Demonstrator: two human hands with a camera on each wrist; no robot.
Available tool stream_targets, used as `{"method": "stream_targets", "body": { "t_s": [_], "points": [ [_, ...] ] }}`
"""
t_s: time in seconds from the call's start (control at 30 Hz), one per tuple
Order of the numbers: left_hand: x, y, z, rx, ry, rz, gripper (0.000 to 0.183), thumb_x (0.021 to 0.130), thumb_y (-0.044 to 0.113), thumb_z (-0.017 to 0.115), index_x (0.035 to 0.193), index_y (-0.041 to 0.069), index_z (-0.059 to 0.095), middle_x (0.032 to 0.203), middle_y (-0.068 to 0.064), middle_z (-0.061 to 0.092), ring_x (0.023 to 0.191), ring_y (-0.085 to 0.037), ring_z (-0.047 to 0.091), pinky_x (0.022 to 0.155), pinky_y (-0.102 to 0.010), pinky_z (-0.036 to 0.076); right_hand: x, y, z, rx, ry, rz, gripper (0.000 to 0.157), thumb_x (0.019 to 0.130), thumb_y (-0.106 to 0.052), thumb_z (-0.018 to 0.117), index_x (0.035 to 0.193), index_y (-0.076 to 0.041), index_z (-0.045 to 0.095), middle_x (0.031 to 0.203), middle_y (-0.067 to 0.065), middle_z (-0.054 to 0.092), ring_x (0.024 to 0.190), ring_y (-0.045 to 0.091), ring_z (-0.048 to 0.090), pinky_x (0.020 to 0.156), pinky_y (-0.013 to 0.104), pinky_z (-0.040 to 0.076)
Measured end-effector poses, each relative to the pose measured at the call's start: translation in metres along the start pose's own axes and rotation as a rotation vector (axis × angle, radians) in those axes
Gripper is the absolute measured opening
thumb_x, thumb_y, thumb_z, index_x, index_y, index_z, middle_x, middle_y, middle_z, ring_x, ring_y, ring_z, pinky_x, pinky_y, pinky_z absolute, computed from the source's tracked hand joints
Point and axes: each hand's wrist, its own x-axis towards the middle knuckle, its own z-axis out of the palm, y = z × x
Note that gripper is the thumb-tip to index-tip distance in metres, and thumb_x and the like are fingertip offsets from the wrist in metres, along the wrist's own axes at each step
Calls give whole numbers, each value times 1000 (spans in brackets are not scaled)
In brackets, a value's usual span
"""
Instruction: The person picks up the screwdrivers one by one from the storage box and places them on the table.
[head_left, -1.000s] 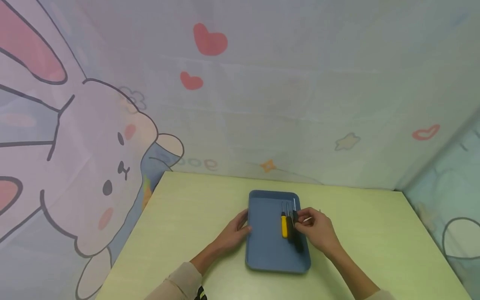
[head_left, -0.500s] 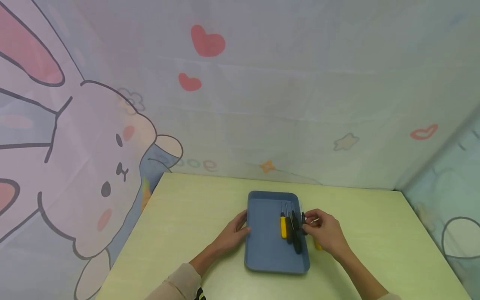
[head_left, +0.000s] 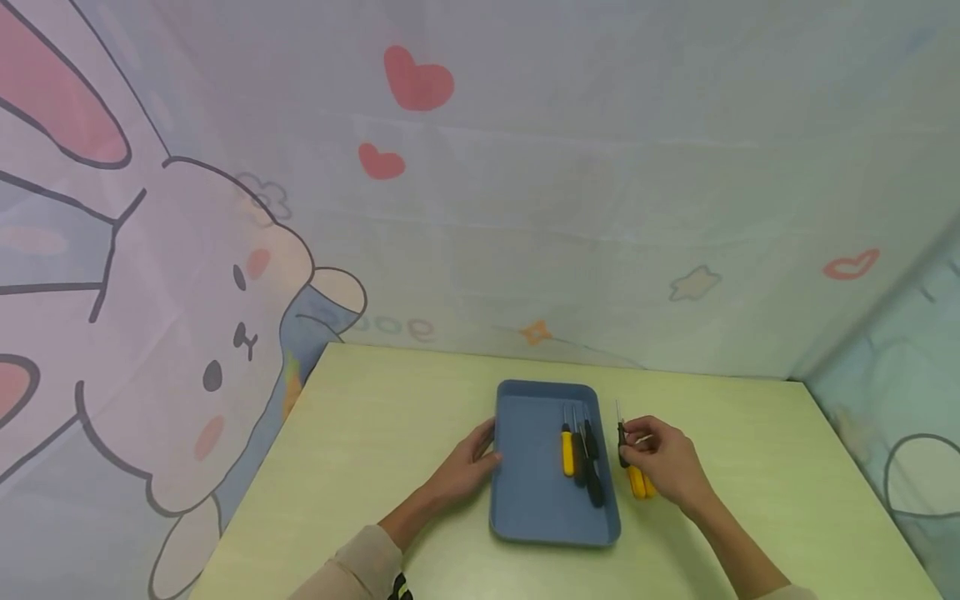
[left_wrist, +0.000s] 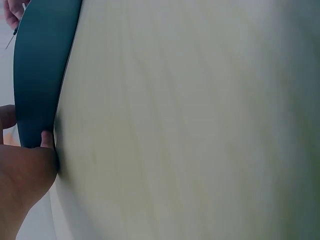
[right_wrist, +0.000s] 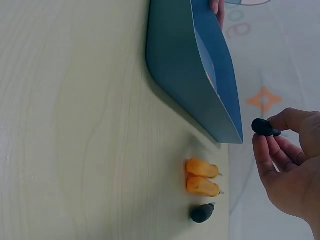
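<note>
A blue tray lies on the table, and my left hand grips its left wall, also visible in the left wrist view. Inside, toward the right, lie a yellow-handled screwdriver and several black-handled ones, shafts pointing away from me. Right of the tray, my right hand pinches a small screwdriver by its black handle between thumb and fingers, shaft pointing away. Below that hand, two yellow-handled screwdrivers lie side by side on the table, with a black-handled one beside them.
The pale yellow-green table runs back to a fabric backdrop printed with hearts and a large rabbit. The tray's raised right wall stands between its contents and the loose screwdrivers.
My right hand has moved right from over the tray, carrying the black-handled screwdriver out past the rim. The yellow screwdrivers beside the tray have come into sight. My left hand stays put.
</note>
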Motion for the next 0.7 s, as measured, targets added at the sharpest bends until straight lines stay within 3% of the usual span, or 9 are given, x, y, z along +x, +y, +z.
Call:
{"method": "stream_targets", "body": {
  "t_s": [0.7],
  "points": [
    [-1, 2, 0, 16, -11, 6, 66, 110, 4, 49, 165, -9, 15, 172, -26, 18, 160, -39, 17, 129, -50, 20, 1, 20, -23, -41, 0, 39, 32, 98, -11, 76, 124, 4, 67, 105, 12, 69, 91, 21, 69, 70, 24, 58]
  ]
}}
